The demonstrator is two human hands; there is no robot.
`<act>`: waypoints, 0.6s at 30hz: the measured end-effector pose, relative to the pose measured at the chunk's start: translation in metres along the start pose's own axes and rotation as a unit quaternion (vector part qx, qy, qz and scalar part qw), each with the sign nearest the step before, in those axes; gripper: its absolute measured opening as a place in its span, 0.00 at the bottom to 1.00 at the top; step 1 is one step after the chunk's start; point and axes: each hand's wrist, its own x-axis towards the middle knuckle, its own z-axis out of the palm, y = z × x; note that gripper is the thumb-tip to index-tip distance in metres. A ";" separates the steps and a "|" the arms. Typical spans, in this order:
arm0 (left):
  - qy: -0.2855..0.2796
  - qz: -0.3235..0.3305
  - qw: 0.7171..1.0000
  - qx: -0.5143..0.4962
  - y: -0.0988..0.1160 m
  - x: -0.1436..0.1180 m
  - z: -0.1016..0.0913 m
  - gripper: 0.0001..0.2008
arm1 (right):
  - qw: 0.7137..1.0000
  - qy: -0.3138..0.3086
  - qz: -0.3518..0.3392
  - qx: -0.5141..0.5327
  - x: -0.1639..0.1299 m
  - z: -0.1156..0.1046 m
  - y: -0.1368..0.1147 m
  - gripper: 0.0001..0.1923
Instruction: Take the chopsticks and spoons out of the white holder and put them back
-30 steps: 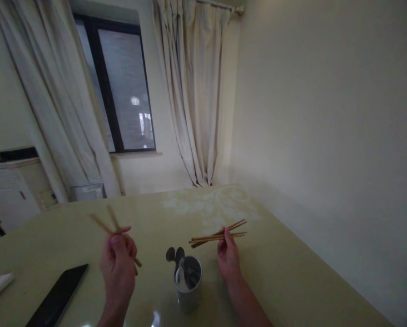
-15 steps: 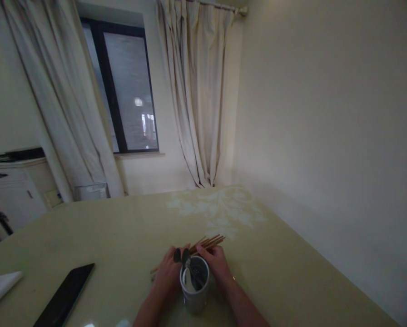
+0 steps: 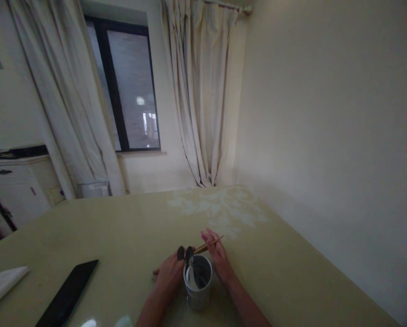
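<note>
Chopsticks (image 3: 208, 244) lie bundled behind the utensil cup (image 3: 197, 285), grasped by both the left hand (image 3: 169, 275) and right hand (image 3: 217, 258) above the tabletop (image 3: 128, 236).

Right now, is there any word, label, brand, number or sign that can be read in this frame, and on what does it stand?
None can be read.
The dark flat slab on the table shows a blank face.
The cup between the left hand and right hand bears no print.
The chopsticks are plain.
</note>
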 end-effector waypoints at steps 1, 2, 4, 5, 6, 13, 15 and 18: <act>0.010 0.002 1.000 -0.004 -0.001 0.000 0.002 0.22 | 1.000 0.000 -0.003 -0.004 0.000 0.002 0.001 0.39; 0.020 -0.004 1.000 -0.005 -0.002 0.000 0.004 0.21 | 1.000 0.013 -0.011 -0.008 0.000 0.003 0.002 0.39; 0.038 -0.019 0.999 0.001 -0.004 -0.001 0.007 0.21 | 0.999 0.039 -0.029 -0.007 0.000 0.003 0.004 0.40; 0.044 -0.022 0.999 0.007 -0.004 -0.001 0.008 0.22 | 0.999 0.036 -0.033 -0.003 0.001 0.003 0.005 0.41; 0.044 -0.022 0.999 0.012 -0.003 -0.001 0.009 0.24 | 0.999 0.020 -0.031 -0.001 0.001 0.003 0.006 0.41; 0.014 -0.033 0.999 0.019 0.011 0.004 0.005 0.27 | 0.996 0.068 -0.063 0.000 0.005 -0.005 0.002 0.42; 0.003 -0.024 1.000 0.014 0.014 0.005 0.003 0.25 | 0.995 0.076 -0.066 -0.007 0.006 -0.008 0.001 0.41; -0.007 0.000 1.000 0.005 0.014 0.004 0.000 0.23 | 0.998 -0.019 -0.036 -0.044 0.004 -0.007 0.004 0.38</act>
